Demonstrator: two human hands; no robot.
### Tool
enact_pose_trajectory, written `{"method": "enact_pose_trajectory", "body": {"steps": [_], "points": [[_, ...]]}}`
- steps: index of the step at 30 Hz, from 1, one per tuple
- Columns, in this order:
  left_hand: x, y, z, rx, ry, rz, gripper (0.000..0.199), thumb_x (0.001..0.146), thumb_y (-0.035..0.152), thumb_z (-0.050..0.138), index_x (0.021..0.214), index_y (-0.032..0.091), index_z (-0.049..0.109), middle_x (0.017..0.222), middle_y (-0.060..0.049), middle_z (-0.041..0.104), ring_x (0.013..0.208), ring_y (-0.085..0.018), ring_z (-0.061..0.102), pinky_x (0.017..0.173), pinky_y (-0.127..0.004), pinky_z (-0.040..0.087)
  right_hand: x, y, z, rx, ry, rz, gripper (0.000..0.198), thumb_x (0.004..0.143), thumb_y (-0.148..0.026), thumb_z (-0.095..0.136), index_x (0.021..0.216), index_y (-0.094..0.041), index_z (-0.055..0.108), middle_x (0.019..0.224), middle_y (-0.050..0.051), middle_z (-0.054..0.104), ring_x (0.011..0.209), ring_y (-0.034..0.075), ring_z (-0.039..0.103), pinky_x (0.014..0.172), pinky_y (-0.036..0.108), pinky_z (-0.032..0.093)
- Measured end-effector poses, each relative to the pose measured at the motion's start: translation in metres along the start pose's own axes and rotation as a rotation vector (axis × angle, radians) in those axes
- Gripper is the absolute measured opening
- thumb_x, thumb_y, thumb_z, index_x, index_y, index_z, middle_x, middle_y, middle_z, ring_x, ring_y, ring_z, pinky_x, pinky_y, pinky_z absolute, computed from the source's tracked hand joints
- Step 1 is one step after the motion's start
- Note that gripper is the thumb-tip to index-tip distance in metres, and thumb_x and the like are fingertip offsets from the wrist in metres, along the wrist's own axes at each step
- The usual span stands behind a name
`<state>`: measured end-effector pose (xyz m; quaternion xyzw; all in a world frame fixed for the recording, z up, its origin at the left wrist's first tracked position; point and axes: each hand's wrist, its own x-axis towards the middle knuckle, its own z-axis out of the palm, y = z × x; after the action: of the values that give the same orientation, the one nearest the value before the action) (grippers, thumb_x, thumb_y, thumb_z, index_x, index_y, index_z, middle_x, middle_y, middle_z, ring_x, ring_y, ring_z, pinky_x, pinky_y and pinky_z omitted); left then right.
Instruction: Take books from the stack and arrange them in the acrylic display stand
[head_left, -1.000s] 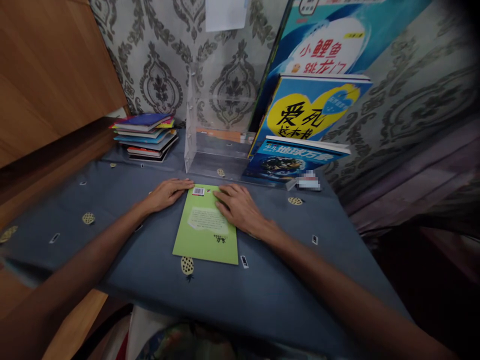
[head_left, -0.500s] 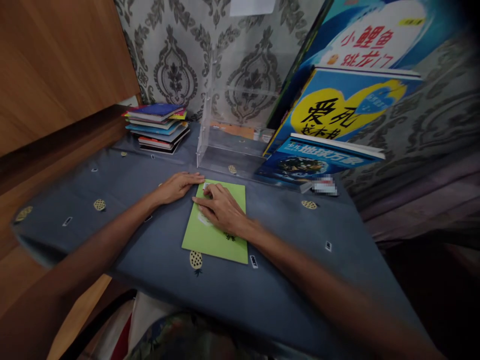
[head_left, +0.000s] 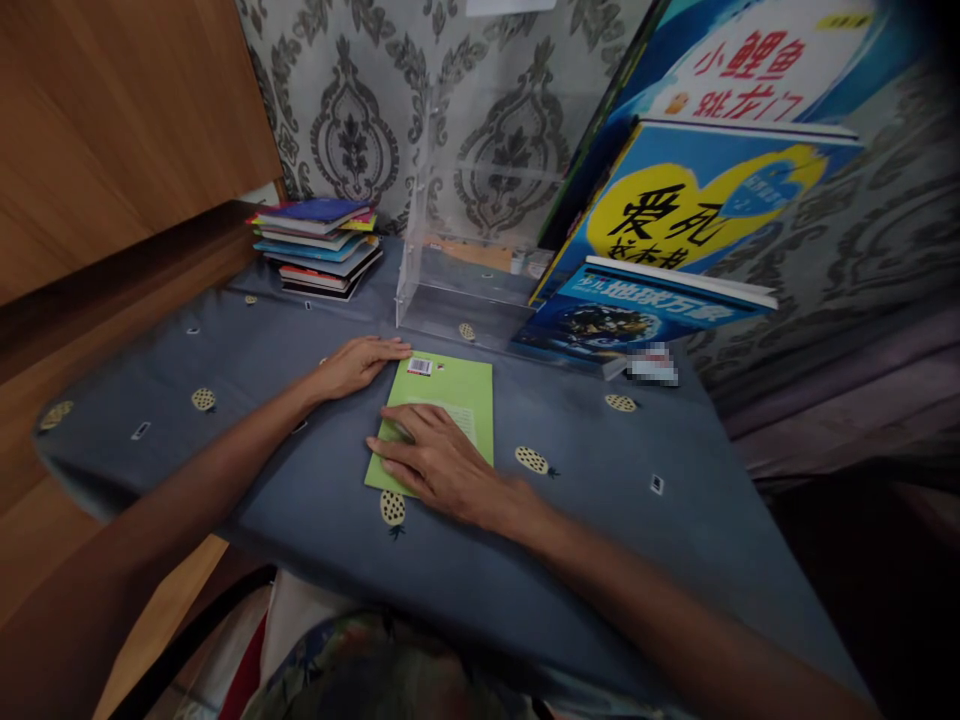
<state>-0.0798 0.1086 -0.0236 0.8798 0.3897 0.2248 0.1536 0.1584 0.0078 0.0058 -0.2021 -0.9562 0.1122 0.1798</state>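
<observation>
One book (head_left: pixel 451 387) lies under the right hand (head_left: pixel 435 458), fingers spread; left hand (head_left: pixel 358 366), fingers outstretched, at its eleven-o'clock corner.

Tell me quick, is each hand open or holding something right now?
Left hand: open, fingertips at the far-left corner of the flat, rectangular lime-green book.
Right hand: open, spread over the book, gripping nothing.

The flat book (head_left: pixel 442 385) lies on the table (head_left: pixel 600 450), before the rack (head_left: pixel 409 260). Standing books (head_left: pixel 660 200) occupy the rack's right section, one behind another. The book stack (head_left: pixel 322 250) sits left of the rack.
</observation>
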Motion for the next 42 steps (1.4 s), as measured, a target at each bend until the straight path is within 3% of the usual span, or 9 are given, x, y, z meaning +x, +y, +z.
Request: {"method": "enact_pose_trajectory", "body": {"steps": [7,26,29,36,42], "points": [[0.000,0.003,-0.002,-0.017,-0.010,-0.017,0.042,0.101,0.020,0.039,0.135,0.026,0.062,0.142,-0.003,0.060,0.138,-0.018,0.051,0.117,-0.044,0.037,-0.008,-0.015,0.000,0.025,-0.034,-0.067,0.029,0.103,-0.029,0.048,0.124,-0.020,0.067,0.136,0.012,0.063,0.128,0.024,0.053,0.108,0.046,0.043],[0.000,0.005,-0.005,-0.012,-0.041,-0.011,0.046,0.100,0.018,0.035,0.138,0.027,0.059,0.145,-0.002,0.057,0.139,-0.019,0.049,0.117,-0.048,0.035,-0.027,-0.028,-0.004,0.063,-0.149,-0.049,0.034,0.104,-0.026,0.047,0.135,-0.024,0.061,0.149,0.008,0.054,0.145,0.020,0.041,0.121,0.048,0.031],[-0.001,0.003,-0.004,0.001,-0.049,-0.011,0.047,0.100,0.017,0.035,0.140,0.029,0.057,0.146,0.000,0.056,0.140,-0.018,0.048,0.118,-0.047,0.035,-0.040,-0.019,-0.006,0.132,-0.111,0.006,0.039,0.104,-0.030,0.047,0.141,-0.023,0.055,0.151,0.010,0.053,0.145,0.019,0.041,0.121,0.046,0.033],[-0.004,0.006,-0.005,0.095,-0.061,0.010,0.052,0.098,0.012,0.034,0.144,0.028,0.053,0.150,0.000,0.052,0.143,-0.017,0.044,0.119,-0.045,0.035,-0.079,0.019,-0.004,0.109,0.071,0.336,0.051,0.106,-0.039,0.037,0.152,-0.018,0.043,0.156,0.014,0.044,0.148,0.027,0.034,0.121,0.055,0.031],[-0.019,0.020,-0.011,0.177,-0.093,0.068,0.056,0.097,0.010,0.033,0.149,0.027,0.047,0.154,-0.002,0.048,0.146,-0.020,0.040,0.119,-0.048,0.034,-0.080,0.021,-0.008,0.140,0.080,0.378,0.051,0.105,-0.039,0.037,0.153,-0.022,0.041,0.157,0.010,0.043,0.149,0.027,0.032,0.121,0.058,0.030]]}}
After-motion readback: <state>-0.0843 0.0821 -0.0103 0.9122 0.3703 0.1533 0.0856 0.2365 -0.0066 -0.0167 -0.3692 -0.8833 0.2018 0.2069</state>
